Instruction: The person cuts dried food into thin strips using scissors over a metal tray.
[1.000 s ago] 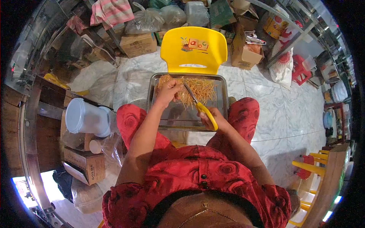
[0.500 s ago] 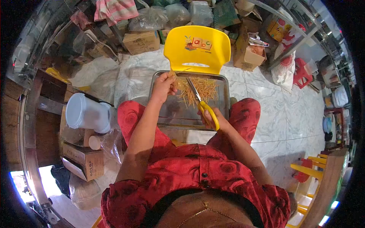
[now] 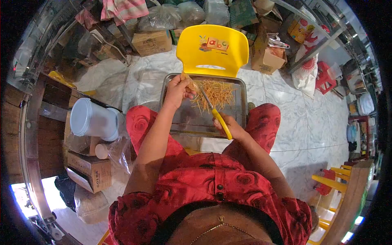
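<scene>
Pinches a thin tan piece [image 3: 189,83] in the curled left hand [image 3: 178,90] above a metal tray [image 3: 190,120] bearing thin strips [image 3: 216,94]; grips yellow-handled scissors [image 3: 216,111] in the closed right hand [image 3: 230,125]. Probably light, pliable, easily torn; best held at the left edge.

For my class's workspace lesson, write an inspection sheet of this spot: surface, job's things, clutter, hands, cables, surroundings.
Surface: metal tray between the knees, in front of a yellow chair back; part of its base bare.
Job's things: loose pile of thin orange-brown strips on the tray; yellow-handled scissors, blade tips close to a small bundle.
Clutter: cardboard box, plastic bag and pale bucket around the work spot.
Hands: left hand grips the bundle; right hand holds the scissors.
Cables: nothing seen that is clearly a cable.
Surroundings: marbled tile floor; red stool.
</scene>
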